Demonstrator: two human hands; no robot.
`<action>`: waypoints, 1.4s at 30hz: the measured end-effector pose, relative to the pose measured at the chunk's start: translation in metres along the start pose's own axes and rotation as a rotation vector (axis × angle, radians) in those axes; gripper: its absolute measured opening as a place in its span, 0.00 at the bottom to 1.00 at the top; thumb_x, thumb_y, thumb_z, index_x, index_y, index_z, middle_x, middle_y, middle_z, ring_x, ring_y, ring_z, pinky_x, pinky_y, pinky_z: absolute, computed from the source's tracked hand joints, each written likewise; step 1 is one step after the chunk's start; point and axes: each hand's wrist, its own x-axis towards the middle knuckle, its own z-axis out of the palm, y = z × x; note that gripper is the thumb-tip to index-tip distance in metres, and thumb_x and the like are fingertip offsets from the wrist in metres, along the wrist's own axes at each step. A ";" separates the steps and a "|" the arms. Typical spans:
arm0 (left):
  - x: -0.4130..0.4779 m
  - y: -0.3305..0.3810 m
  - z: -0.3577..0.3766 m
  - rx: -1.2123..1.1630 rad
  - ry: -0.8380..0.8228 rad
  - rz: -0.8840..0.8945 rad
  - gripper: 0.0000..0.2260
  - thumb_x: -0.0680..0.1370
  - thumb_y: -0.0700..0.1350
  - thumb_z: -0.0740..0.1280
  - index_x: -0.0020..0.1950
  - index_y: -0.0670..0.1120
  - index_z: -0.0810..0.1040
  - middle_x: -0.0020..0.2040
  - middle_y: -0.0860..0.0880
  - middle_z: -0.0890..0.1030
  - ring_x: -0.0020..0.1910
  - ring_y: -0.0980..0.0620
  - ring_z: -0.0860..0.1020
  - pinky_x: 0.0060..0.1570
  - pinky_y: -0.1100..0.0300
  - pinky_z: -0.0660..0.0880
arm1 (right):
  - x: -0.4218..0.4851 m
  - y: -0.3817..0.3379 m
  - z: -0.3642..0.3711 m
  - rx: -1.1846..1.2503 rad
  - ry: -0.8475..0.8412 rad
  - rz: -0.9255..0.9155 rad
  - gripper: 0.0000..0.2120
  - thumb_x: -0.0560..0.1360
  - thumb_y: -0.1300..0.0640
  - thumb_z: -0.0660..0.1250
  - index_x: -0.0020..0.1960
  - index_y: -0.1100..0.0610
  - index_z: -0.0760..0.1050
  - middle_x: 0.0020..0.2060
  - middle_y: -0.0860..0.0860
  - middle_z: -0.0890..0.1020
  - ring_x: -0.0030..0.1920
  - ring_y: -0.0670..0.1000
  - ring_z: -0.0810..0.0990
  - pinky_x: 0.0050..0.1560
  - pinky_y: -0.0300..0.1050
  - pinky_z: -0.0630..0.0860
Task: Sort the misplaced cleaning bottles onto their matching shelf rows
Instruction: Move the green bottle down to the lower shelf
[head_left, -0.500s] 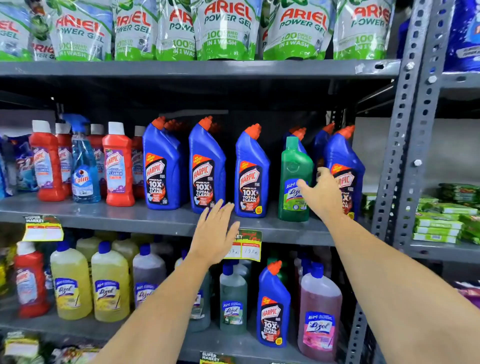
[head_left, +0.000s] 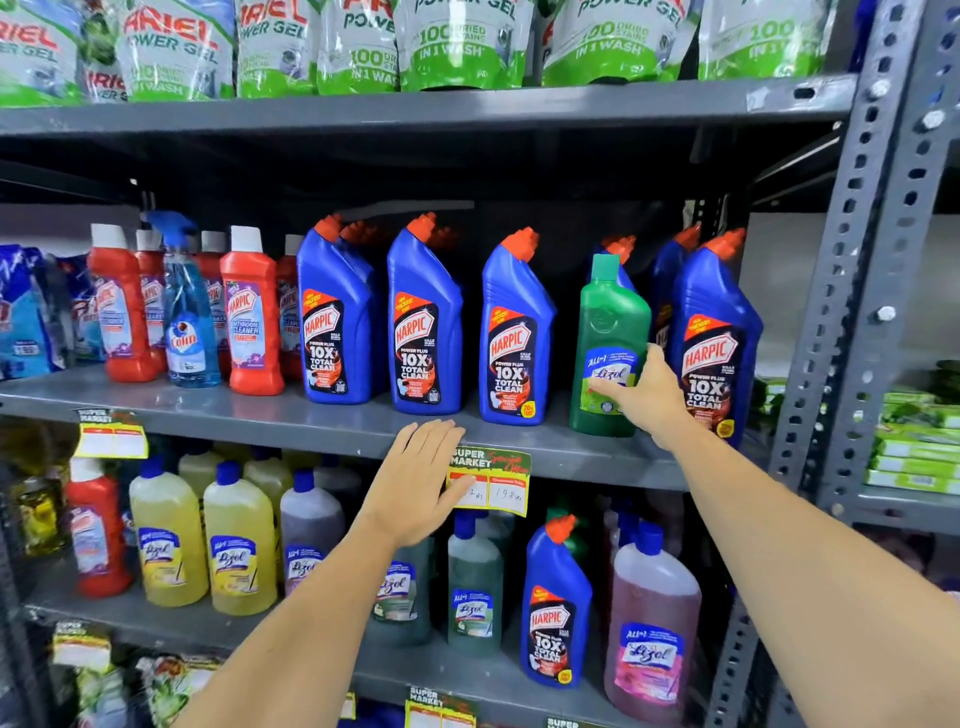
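A green Lizol bottle (head_left: 610, 312) stands upright among blue Harpic bottles (head_left: 423, 322) on the middle shelf (head_left: 260, 410). My right hand (head_left: 644, 395) wraps its lower right side, fingers across the label and thumb up along the side. My left hand (head_left: 421, 478) lies flat and open against the shelf's front edge, beside a price tag (head_left: 491, 480). On the lower shelf a blue Harpic bottle (head_left: 556, 608) stands among the Lizol bottles (head_left: 239, 545), and a red Harpic bottle (head_left: 96, 535) stands at their left end. A blue Colin spray bottle (head_left: 187, 322) sits among red Harpic bottles (head_left: 252, 312).
Ariel Power Gel pouches (head_left: 457, 47) fill the top shelf. A grey perforated upright (head_left: 852, 291) bounds the rack on the right, with green packets (head_left: 914, 447) on the neighbouring rack. A pink Lizol bottle (head_left: 652, 623) stands at the lower right.
My right hand has moved left from beside the green Lizol bottle onto its front and closed around it. My left hand has settled flat against the shelf edge.
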 end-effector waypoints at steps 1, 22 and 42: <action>0.000 0.001 0.001 0.002 0.009 -0.001 0.31 0.81 0.61 0.50 0.74 0.40 0.66 0.72 0.42 0.71 0.72 0.44 0.66 0.74 0.49 0.55 | -0.001 0.000 0.000 -0.007 0.016 -0.013 0.34 0.65 0.50 0.80 0.63 0.57 0.66 0.57 0.55 0.81 0.56 0.59 0.80 0.60 0.59 0.76; -0.058 -0.010 0.049 -0.174 0.205 0.030 0.41 0.77 0.61 0.61 0.77 0.34 0.53 0.79 0.36 0.54 0.78 0.39 0.52 0.75 0.39 0.47 | -0.191 0.076 0.001 0.451 -0.172 -0.031 0.28 0.67 0.72 0.75 0.57 0.49 0.70 0.50 0.46 0.86 0.47 0.45 0.86 0.45 0.35 0.80; -0.232 -0.041 0.216 -0.299 -0.668 0.090 0.37 0.79 0.69 0.47 0.80 0.47 0.51 0.80 0.51 0.46 0.79 0.50 0.42 0.74 0.48 0.39 | -0.244 0.167 0.217 0.118 -0.200 0.258 0.32 0.69 0.66 0.76 0.66 0.53 0.64 0.57 0.52 0.80 0.56 0.36 0.78 0.60 0.36 0.74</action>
